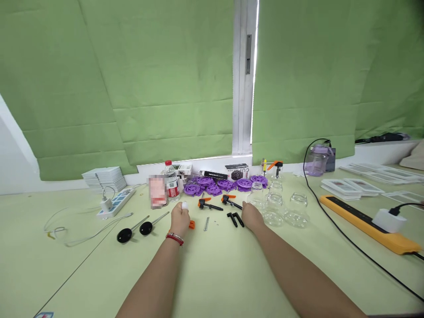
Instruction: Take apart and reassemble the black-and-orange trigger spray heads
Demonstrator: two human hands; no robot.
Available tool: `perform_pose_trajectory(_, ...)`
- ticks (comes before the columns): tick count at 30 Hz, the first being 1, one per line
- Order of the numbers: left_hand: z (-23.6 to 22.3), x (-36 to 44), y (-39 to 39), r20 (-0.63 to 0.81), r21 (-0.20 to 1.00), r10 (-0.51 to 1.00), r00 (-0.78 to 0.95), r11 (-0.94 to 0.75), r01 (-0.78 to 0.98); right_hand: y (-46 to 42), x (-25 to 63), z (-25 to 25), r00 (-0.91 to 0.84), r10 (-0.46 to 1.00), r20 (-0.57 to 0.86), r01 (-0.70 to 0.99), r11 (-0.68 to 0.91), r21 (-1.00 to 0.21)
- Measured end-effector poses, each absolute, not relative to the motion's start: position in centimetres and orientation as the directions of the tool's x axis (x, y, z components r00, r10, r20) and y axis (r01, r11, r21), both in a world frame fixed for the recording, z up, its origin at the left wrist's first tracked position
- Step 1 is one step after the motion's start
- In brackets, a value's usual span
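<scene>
My left hand (pixel 180 219) is closed around a small object whose white end (pixel 184 205) shows above the fingers; the rest is hidden. An orange plastic piece (pixel 191 225) lies right beside that hand. My right hand (pixel 252 216) is closed, its fingertips at the end of a black tube-shaped part with an orange lever (pixel 231 201); whether it grips this part is unclear. A second such part (pixel 209 205) lies to the left. Two black angled pieces (pixel 235 220) rest just left of my right hand. Thin metal rods (pixel 206 223) lie between the hands.
Several clear glass jars (pixel 298 210) stand right of my right hand. Purple wheel-like parts (pixel 212 187) and a water bottle (pixel 172 183) are behind. Two black discs with metal stems (pixel 124 235) lie left. A yellow power strip (pixel 367 224) and black cable (pixel 344 240) cross the right side.
</scene>
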State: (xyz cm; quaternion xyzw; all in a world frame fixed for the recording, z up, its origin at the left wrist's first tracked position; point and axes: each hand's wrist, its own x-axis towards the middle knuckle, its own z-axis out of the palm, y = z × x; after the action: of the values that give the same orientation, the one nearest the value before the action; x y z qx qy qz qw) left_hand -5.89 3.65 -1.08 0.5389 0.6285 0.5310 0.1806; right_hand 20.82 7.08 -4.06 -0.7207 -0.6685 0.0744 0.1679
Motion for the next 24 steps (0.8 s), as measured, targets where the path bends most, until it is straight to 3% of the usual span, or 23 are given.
perform_pose_trajectory(7, -1.1, -8.4, 4.5, 0.393, 0.795, 0.758, -0.521, 0.005, 0.607, 7.0, 20.9, -3.9, 0.078, 0.99, 0.114, 0.936, -0.033, -0.351)
perform_pose_trajectory(17, 0.4, -9.2, 3.8, 0.351, 0.678, 0.688, -0.635, 0.28, 0.679, 7.0, 20.9, -4.1, 0.065, 0.99, 0.122, 0.936, -0.018, -0.353)
perform_pose_trajectory(21, 0.5, -10.0, 3.4, 0.386, 0.504, 0.652, -0.652, 0.443, 0.741, 7.1, 20.9, -4.2, 0.06, 0.989, 0.135, 0.937, -0.009, -0.35)
perform_pose_trajectory(24, -0.2, -10.6, 3.5, 0.335, 0.334, 0.708, -0.622, 0.527, 0.781, 7.0, 20.9, -4.2, 0.058, 0.988, 0.14, 0.937, -0.005, -0.348)
